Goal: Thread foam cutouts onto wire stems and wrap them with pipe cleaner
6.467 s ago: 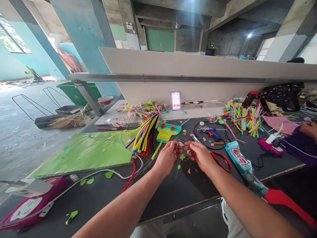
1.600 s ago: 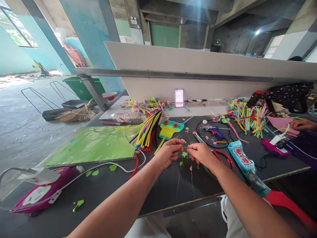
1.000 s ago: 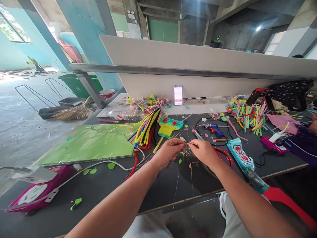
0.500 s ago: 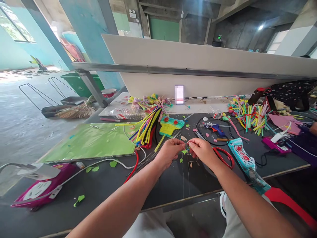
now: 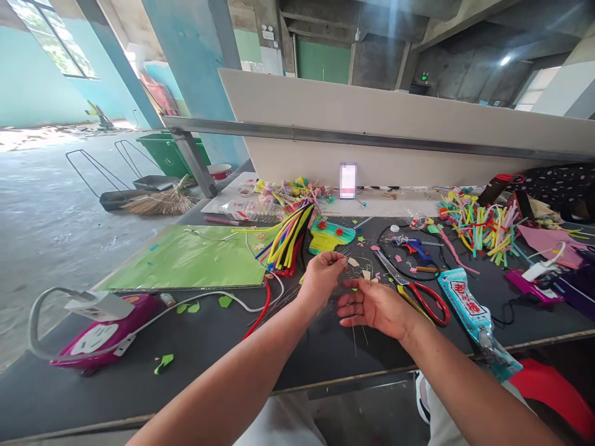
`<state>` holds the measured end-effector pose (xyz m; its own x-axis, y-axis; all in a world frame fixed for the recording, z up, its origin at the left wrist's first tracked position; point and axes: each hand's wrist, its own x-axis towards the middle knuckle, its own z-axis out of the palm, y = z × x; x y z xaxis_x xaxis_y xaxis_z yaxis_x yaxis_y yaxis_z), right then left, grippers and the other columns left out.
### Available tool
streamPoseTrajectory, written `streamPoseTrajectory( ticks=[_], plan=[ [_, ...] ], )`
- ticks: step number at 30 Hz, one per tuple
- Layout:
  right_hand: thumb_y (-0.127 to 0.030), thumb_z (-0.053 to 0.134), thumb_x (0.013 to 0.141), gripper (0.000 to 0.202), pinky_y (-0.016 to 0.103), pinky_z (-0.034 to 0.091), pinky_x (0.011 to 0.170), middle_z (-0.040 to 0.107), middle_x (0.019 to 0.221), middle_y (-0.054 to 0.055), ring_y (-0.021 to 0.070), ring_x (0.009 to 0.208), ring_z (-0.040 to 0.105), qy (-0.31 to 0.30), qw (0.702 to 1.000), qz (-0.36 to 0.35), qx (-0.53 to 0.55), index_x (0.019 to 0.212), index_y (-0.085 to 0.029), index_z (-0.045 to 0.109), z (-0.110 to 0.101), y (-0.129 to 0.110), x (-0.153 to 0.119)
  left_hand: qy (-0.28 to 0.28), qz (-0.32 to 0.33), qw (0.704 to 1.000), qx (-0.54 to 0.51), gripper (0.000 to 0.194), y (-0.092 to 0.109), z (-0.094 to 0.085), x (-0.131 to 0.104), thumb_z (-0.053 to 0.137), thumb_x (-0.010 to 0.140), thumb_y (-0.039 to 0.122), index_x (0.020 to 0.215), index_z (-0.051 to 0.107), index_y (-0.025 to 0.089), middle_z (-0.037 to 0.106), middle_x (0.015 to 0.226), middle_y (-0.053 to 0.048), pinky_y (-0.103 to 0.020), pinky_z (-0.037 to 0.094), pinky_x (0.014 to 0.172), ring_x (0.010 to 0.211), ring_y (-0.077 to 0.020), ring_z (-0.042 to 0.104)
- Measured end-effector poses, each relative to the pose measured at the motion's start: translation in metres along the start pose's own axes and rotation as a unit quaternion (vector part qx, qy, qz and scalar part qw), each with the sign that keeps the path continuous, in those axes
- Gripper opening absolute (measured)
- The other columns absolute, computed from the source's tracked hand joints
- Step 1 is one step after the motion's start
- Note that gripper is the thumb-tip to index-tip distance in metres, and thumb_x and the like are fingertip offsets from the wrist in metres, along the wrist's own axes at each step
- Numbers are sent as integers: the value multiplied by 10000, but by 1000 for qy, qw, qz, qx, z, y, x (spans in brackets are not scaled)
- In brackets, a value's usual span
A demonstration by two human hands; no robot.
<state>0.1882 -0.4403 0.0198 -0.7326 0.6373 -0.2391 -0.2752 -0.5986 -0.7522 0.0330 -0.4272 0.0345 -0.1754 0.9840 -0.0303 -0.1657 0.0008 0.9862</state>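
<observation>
My left hand [image 5: 321, 277] is closed in a pinch above the dark table [image 5: 320, 353]. A thin wire appears to be held at its fingertips, with a tiny teal bit beside it; the details are too small to tell. Just right of it, my right hand [image 5: 374, 308] is turned partly palm up, its fingers apart and nothing gripped. Fine wire ends [image 5: 356, 342] hang below that hand. Beyond my left hand lies a yellow and blue fuzzy shape [image 5: 331, 238] with two red dots. Red-handled scissors [image 5: 432, 306] rest beside my right hand.
A pipe cleaner bundle [image 5: 286, 244] lies by a green sheet [image 5: 186, 260]. A blue glue gun [image 5: 413, 249], a teal packet [image 5: 465, 303] and more coloured stems [image 5: 483, 229] are to the right. A purple power strip [image 5: 106, 328] with its cable is left; a phone [image 5: 348, 181] stands behind.
My right hand has let go and opened, dropping slightly below my left hand, which keeps its pinch. More of the scissors shows. The whole view has shifted a little.
</observation>
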Motion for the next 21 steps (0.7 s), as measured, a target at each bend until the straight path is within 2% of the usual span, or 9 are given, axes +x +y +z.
streamPoseTrajectory(
  ticks=[4, 7, 11, 14, 21],
  plan=[
    [-452, 428, 912, 356, 422, 505, 739, 647, 771, 56, 155, 659, 627, 11, 1000, 12, 18, 1043, -148, 557, -3, 4, 1, -3, 13, 1000, 0, 240, 0, 0, 0, 678, 677, 341, 765, 589, 137, 584, 628, 15, -167, 202, 343, 364, -15, 305],
    [-479, 468, 888, 372, 308, 493, 573, 581, 673, 11, 100, 524, 511, 25, 999, 12, 18, 982, -137, 580, -1, 5, 1, -14, 19, 1000, 10, 225, 0, -1, 0, 666, 687, 335, 769, 592, 140, 580, 627, 18, -169, 210, 347, 364, -15, 309],
    [-531, 503, 849, 407, 181, 293, 397, 524, 617, -17, 54, 429, 348, 40, 999, 15, 14, 923, -138, 580, 2, 3, 1, -21, 14, 1000, 11, 230, -2, 0, 0, 659, 694, 347, 773, 587, 144, 574, 629, 19, -171, 216, 345, 360, -14, 309],
    [-559, 489, 843, 409, 175, 213, 382, 525, 592, -27, 44, 396, 275, 46, 999, 14, 1, 922, -164, 556, 3, 3, 2, -31, 15, 999, 0, 231, -4, 2, -1, 657, 698, 347, 782, 572, 150, 562, 633, 24, -165, 207, 340, 364, -13, 300],
    [-608, 496, 812, 451, 186, 235, 394, 536, 558, -19, 51, 395, 307, 54, 998, 5, -25, 840, -161, 542, 1, 6, 7, -42, 9, 999, -10, 238, -3, 4, -3, 662, 691, 351, 772, 561, 152, 558, 643, 23, -156, 210, 333, 367, -8, 295]
  ],
)
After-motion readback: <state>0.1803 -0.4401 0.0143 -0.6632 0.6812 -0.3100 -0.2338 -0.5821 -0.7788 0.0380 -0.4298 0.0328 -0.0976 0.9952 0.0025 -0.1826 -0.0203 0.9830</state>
